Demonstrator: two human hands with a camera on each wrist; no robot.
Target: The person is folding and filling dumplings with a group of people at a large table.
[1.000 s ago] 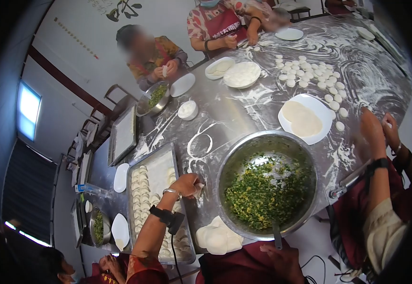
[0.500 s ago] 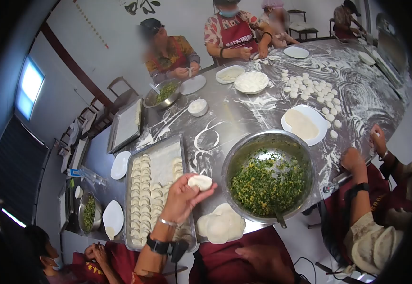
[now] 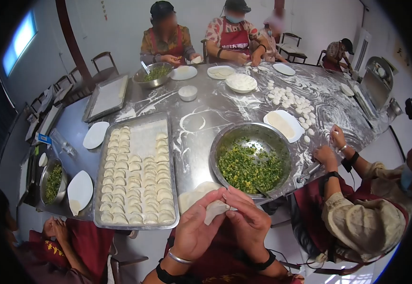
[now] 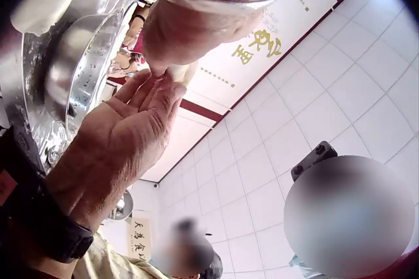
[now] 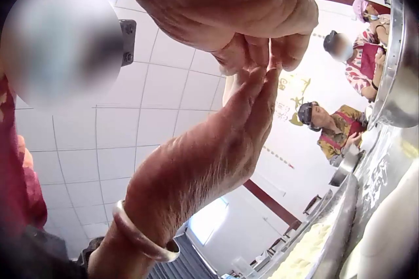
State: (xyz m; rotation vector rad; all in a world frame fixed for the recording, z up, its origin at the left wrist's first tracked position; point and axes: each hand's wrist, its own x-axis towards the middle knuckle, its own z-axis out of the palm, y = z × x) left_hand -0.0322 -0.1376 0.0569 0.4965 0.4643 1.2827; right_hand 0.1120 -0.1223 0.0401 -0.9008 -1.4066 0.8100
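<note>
Between my two hands, close in front of the apron, is a pale folded dumpling (image 3: 215, 211). My left hand (image 3: 192, 233), with a silver bangle, grips it from one side. From the other side the fingers and thumb of my right hand (image 3: 248, 221) pinch its edge; the fingertips of both hands meet over it. In both wrist views the hands cover most of the dumpling. A stack of dough wrappers (image 3: 190, 199) lies just beyond the hands at the table's edge, partly hidden by them. The steel bowl (image 3: 214, 163) of chopped green and yellow filling (image 3: 251, 165) is at the right.
A metal tray (image 3: 169, 137) with rows of dumplings (image 3: 135, 189) stands at the left. Farther back are a flour bowl (image 3: 241, 83), a plate (image 3: 291, 135) with wrappers, and several dough pieces (image 3: 291, 100). Other people sit around the floured table (image 3: 201, 156).
My left hand first reached down to the table near the tray, then lifted with the dumpling and came back towards me. My right hand has risen from below the table edge to meet it.
</note>
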